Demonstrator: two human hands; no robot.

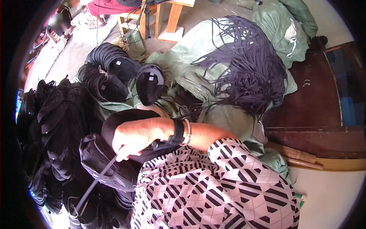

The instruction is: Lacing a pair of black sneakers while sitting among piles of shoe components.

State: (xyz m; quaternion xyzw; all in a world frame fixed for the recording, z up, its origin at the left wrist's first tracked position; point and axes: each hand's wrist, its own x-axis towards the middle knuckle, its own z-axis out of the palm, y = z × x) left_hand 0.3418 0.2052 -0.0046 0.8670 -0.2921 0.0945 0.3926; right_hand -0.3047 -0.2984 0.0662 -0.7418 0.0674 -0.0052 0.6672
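Observation:
My right hand [133, 139] reaches across from the right, its fingers pinched on a dark grey shoelace [95, 185]. The lace runs straight down and to the left from the fingertips, over a black shoe upper [108, 164]. That upper has a mesh-like, panelled surface and lies beside my patterned top, just below the hand. On the right wrist are a black strap [177, 131] and a pale bangle [187, 131]. My left hand does not show.
Black shoe uppers [61, 126] are heaped at the left. More stacked uppers [114, 65] stand beyond, with pale labels inside. A big bundle of dark laces [251, 68] lies on green sacking [183, 53]. A dark red wooden panel [301, 103] is at the right, a wooden stool [173, 19] at the back.

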